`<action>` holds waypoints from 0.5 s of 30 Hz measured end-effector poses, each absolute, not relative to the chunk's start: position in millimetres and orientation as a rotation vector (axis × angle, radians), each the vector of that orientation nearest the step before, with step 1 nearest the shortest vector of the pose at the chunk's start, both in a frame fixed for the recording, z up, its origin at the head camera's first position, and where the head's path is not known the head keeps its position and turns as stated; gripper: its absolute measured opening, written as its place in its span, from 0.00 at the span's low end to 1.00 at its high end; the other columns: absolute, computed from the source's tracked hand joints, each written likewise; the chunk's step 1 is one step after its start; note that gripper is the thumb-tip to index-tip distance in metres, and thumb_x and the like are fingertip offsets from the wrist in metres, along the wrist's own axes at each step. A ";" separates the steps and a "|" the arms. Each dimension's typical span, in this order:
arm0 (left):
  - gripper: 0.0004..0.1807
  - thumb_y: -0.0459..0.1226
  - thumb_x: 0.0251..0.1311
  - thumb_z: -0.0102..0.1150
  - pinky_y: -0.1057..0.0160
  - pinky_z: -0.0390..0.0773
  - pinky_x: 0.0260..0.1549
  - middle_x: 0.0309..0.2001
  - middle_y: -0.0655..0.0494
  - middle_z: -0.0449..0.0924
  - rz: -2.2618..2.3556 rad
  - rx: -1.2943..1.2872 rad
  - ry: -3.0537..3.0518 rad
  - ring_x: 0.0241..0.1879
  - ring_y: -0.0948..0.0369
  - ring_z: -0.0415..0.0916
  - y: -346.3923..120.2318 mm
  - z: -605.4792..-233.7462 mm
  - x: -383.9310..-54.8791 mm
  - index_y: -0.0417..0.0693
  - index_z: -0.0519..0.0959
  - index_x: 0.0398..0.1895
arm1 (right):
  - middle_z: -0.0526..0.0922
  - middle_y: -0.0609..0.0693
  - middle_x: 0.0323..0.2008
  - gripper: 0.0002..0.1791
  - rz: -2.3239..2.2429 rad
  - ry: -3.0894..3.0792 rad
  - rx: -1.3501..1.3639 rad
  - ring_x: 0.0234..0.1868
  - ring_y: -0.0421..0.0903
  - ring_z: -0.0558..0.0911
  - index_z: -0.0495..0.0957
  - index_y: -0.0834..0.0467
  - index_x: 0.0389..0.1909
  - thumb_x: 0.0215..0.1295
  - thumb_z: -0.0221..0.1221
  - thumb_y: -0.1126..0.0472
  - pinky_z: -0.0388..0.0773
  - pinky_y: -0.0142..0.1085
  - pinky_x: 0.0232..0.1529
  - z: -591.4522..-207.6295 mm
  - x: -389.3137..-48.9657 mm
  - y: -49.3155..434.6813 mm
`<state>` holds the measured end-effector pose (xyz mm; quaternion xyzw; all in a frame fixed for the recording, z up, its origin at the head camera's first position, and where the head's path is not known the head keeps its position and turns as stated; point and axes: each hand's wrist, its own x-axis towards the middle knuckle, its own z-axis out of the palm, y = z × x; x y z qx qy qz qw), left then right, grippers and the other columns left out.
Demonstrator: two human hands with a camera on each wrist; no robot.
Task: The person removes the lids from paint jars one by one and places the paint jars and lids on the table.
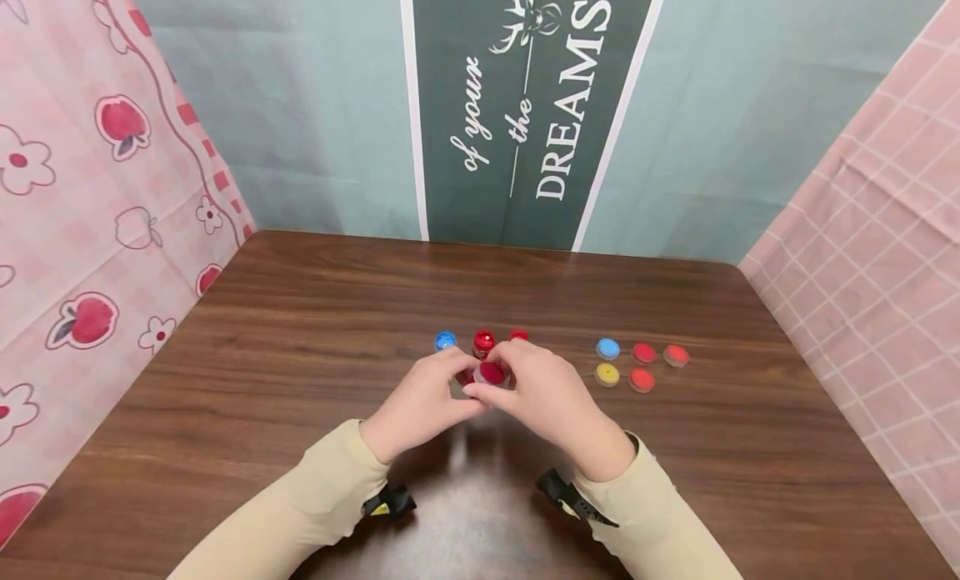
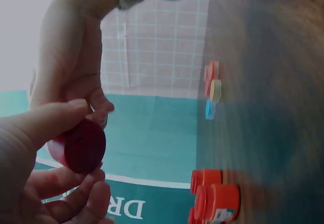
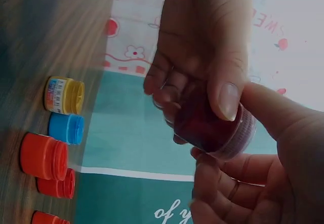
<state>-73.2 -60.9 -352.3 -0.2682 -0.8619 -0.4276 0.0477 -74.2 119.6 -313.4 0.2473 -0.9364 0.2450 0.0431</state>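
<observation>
A small dark red paint jar [image 3: 202, 117] with a clear ridged lid [image 3: 242, 138] is held off the table between both hands. My left hand [image 1: 420, 401] grips the jar's body, its thumb along the side in the right wrist view. The fingers and thumb of my right hand [image 1: 553, 392] pinch the lid's rim. From the head view the lid's dark red top faces up. Just beyond the hands stand a blue jar [image 1: 446, 340], a red jar [image 1: 483, 342] and another red jar [image 1: 519, 335], partly hidden by the right hand.
Right of the hands lie loose round lids: blue [image 1: 608, 348], yellow [image 1: 607, 374] and several red ones [image 1: 643, 352]. The right wrist view shows a yellow jar [image 3: 63, 95] in the jar group, lidless like its neighbours. Cloth-covered walls [image 1: 300, 105] border the wooden table [image 1: 225, 413].
</observation>
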 end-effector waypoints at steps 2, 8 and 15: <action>0.14 0.39 0.47 0.71 0.67 0.75 0.34 0.35 0.65 0.78 -1.325 -0.798 -2.614 0.34 0.67 0.72 -57.3 -351.7 -71.2 0.49 0.80 0.37 | 0.71 0.41 0.24 0.18 0.750 -2.851 0.758 0.22 0.37 0.69 0.78 0.51 0.33 0.50 0.67 0.43 0.70 0.30 0.24 -314.7 -73.4 120.2; 0.16 0.39 0.49 0.70 0.63 0.78 0.41 0.40 0.58 0.82 -1.667 -0.821 -2.493 0.39 0.63 0.77 -56.8 -350.1 -70.9 0.45 0.82 0.42 | 0.71 0.42 0.26 0.19 0.799 -2.647 0.863 0.23 0.37 0.68 0.80 0.54 0.32 0.47 0.69 0.45 0.69 0.28 0.24 -313.9 -71.8 122.5; 0.16 0.38 0.49 0.70 0.61 0.78 0.41 0.40 0.61 0.82 -1.856 -0.867 -2.450 0.40 0.63 0.77 -58.4 -343.9 -70.7 0.46 0.82 0.44 | 0.67 0.44 0.26 0.16 0.812 -2.438 1.043 0.21 0.38 0.66 0.82 0.56 0.32 0.46 0.71 0.50 0.66 0.26 0.22 -311.2 -69.8 123.4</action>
